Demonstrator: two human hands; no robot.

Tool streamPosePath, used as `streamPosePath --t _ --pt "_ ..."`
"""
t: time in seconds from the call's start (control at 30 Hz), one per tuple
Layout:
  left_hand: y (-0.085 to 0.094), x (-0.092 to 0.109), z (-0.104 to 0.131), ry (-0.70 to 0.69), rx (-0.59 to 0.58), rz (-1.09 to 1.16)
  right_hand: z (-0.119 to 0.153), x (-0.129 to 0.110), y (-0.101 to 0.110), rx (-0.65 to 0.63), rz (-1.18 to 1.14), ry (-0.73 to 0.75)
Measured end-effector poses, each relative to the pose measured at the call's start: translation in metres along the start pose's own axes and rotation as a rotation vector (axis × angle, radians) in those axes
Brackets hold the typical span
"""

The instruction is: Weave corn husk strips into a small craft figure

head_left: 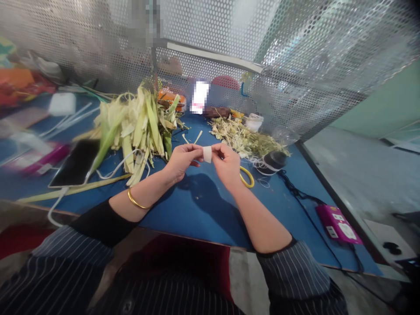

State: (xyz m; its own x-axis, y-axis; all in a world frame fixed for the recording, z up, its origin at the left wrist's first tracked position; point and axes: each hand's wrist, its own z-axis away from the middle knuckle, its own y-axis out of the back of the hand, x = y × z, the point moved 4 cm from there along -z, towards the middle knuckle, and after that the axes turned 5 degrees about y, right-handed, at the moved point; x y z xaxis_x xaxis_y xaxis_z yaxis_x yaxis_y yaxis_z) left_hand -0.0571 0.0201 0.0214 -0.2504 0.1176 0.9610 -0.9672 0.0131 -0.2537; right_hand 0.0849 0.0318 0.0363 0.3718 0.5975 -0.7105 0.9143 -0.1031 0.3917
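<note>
Between my two hands, above the blue table (210, 218), is a small pale strip (207, 154), perhaps a piece of husk; its exact kind I cannot tell. My left hand (183, 159) pinches its left edge with thumb and fingers. On the right edge, the fingers of my right hand (226, 164) are closed in a pinch. A heap of pale green and cream corn husks (138, 122) lies to the left of my hands. Beyond my right hand is a pile of dry husk scraps (243, 135). A yellow ring-shaped handle (247, 176) shows beside my right wrist.
A phone (74, 162) with a white cable lies at left. At right are a black spool with white thread (274, 161) and a magenta power box (339, 224) with black cords. A perforated metal screen (210, 26) stands behind the table.
</note>
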Motion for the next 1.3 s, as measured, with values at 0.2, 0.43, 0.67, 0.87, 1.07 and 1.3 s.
streamPosePath --t 0.2,0.43,0.67,0.87,1.07,1.3 --pt "-0.002 0.006 0.003 -0.153 0.027 -0.111 0.001 -0.001 0.0 0.014 -0.083 -0.041" --pt "-0.003 0.005 0.003 -0.184 0.017 -0.171 0.0 -0.001 0.001 0.018 -0.083 -0.08" --pt "0.0 0.001 0.0 -0.028 0.037 -0.049 -0.002 -0.003 -0.001 -0.032 -0.099 0.007" --pt "0.001 -0.005 -0.001 0.094 0.011 0.065 0.0 -0.001 -0.001 -0.028 -0.041 0.058" --pt "0.001 -0.002 0.001 0.12 0.008 0.081 0.0 -0.004 0.0 -0.034 0.056 0.162" --pt "0.002 -0.007 -0.002 0.211 0.036 0.171 0.0 -0.011 0.001 -0.059 0.127 0.278"
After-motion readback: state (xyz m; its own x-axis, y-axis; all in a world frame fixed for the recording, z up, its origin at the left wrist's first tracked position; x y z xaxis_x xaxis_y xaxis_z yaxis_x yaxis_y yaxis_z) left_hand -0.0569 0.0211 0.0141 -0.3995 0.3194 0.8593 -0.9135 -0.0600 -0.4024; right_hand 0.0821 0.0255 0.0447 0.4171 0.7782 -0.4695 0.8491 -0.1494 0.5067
